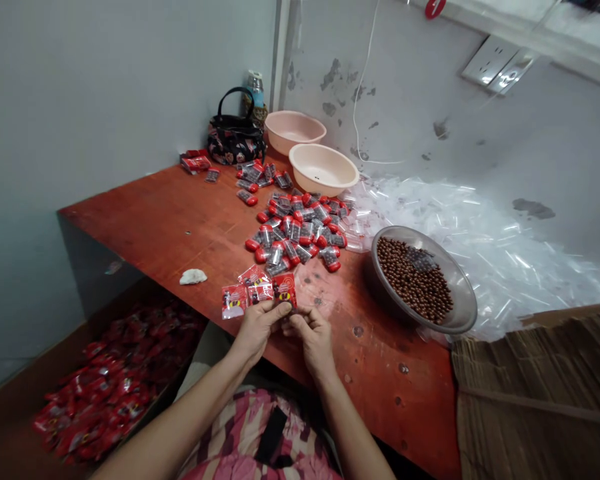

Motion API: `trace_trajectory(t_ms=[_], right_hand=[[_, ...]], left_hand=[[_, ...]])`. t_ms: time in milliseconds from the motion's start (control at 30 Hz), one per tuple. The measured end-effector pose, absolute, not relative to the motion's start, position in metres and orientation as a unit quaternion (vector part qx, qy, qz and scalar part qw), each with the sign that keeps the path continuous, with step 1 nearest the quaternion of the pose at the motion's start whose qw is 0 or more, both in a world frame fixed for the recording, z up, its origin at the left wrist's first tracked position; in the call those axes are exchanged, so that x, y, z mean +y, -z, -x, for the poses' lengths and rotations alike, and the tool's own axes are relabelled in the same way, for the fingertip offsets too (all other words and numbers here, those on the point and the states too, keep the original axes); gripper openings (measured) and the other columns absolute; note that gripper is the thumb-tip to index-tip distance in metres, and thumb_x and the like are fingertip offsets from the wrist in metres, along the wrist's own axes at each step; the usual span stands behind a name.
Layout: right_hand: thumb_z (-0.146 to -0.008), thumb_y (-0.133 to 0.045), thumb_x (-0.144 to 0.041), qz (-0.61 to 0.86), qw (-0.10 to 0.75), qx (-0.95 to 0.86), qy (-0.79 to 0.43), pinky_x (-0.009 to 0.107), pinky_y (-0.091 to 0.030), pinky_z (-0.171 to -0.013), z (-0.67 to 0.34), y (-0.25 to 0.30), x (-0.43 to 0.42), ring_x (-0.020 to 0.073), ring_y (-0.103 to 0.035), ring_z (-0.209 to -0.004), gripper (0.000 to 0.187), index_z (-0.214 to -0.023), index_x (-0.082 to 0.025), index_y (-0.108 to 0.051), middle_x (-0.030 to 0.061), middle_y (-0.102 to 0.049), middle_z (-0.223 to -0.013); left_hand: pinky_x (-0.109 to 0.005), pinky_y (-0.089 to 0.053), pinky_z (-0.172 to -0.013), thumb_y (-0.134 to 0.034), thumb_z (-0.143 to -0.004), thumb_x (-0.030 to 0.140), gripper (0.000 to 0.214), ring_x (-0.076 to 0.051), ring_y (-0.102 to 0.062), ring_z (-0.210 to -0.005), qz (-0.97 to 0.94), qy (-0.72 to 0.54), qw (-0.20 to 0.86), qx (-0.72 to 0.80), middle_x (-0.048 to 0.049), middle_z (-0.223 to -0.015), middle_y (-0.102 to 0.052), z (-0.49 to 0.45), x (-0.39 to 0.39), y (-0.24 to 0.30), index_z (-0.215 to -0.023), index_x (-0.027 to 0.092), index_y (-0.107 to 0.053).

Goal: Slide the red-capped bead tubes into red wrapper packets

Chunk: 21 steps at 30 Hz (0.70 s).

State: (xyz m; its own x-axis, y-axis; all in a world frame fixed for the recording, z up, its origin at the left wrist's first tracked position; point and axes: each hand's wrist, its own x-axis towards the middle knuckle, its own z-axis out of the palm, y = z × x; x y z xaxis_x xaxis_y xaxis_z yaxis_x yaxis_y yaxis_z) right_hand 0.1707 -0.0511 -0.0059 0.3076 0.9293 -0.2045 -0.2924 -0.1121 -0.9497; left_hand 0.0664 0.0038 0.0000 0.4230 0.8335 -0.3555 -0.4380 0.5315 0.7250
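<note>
My left hand (258, 327) is closed on a fan of small red printed packets (257, 292) at the near edge of the red-brown table (180, 220). Right beside it, my right hand (314, 333) has its fingers curled in a pinch at the packet closest to it; what it grips is hidden. Beyond the hands lies a heap of small clear tubes with red caps (297, 230), filled with dark pellets. A metal bowl of brown beads (420, 279) stands to the right.
Two pink basins (323, 168) and a dark handbag (236, 137) stand at the back. Clear empty tubes (480, 233) spread along the right wall. A box of red packets (105, 380) sits below left. Cardboard (535, 393) lies at the right. A white scrap (193, 276) lies on the table.
</note>
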Motion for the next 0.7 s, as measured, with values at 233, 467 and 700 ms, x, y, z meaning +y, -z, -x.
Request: trace_trajectory(t_ms=[233,467,700], right_hand=[[-0.070,-0.064,-0.028,0.530,0.601,-0.292,-0.522,0.024,-0.050,-0.056,-0.168,0.010,-0.051,0.0106,-0.058,-0.055,0.015,-0.077,-0.016,-0.058,-0.0011,-0.063,-0.066],[-0.070,-0.064,-0.028,0.519,0.574,-0.315,-0.550,0.023,-0.048,-0.051,-0.151,-0.004,-0.039,0.0110,-0.058,-0.051,0.018,-0.078,-0.015,-0.055,-0.0011,-0.063,-0.060],[-0.078,-0.054,-0.033,0.541,0.567,-0.327,-0.529,0.020,-0.044,-0.048,-0.167,-0.001,-0.040,0.0099,-0.057,-0.051,0.018,-0.074,-0.015,-0.053,0.0015,-0.065,-0.063]], left_hand=[[-0.022,-0.046,-0.056,-0.069,-0.062,0.024,0.016,-0.010,-0.055,-0.053,-0.255,-0.379,0.816,0.353,-0.0042,-0.062,-0.062,-0.058,-0.007,-0.004,-0.066,0.009,-0.064],[-0.030,-0.049,-0.072,-0.065,-0.067,0.033,0.023,-0.019,-0.062,-0.079,-0.164,-0.514,0.746,0.391,-0.0093,-0.083,-0.068,-0.008,-0.019,-0.009,-0.078,0.013,-0.063],[-0.037,-0.046,-0.079,-0.062,-0.068,0.037,0.040,-0.025,-0.060,-0.092,-0.366,-0.505,0.605,0.495,-0.0089,-0.099,-0.066,0.011,-0.017,-0.001,-0.105,0.021,-0.059]])
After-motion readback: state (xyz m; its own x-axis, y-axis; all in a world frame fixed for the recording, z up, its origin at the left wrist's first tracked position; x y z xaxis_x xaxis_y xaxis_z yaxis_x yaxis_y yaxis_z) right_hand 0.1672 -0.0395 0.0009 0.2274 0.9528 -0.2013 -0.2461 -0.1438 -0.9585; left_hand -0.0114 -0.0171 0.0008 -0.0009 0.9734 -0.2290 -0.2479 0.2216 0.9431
